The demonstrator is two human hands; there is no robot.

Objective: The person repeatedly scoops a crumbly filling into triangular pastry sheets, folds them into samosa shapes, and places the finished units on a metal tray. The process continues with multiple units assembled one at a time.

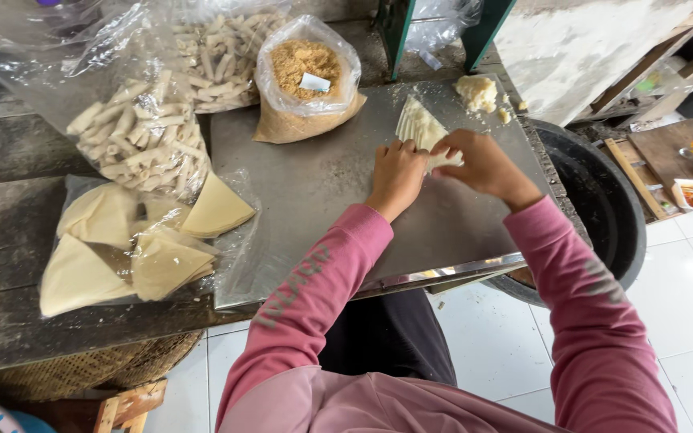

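At the bottom of the frame the person's pink sleeves reach up toward the metal sheet (314, 184) that covers the middle of the table (10, 200). Just above centre, the left hand (397, 172) lies knuckles up with its fingers curled and pressed down on the near end of a thin pale wrapper (419, 128). The right hand (483, 164) sits just beside it, fingers bent and pinching the wrapper's lower edge, which looks partly rolled; what lies inside the roll is hidden.

The wrapper looks thin, so a hard pinch or an uneven pull from one hand could tear it, and a loose roll could open again. The metal sheet's near edge overhangs the table, so leaning on it might tip it.

In the lower left, folded wrappers (122, 248) lie in an open plastic bag; left uncovered, they may dry and crack. Above them a clear bag of finished rolls (146, 144) leans on the table. Further up stands an open bag of brown crumbs (306, 76), close enough for an elbow to knock over. At the top right of the sheet, a lump of pale filling (476, 92) sits near the edge above a black tub (603, 208), where crumbs could fall.
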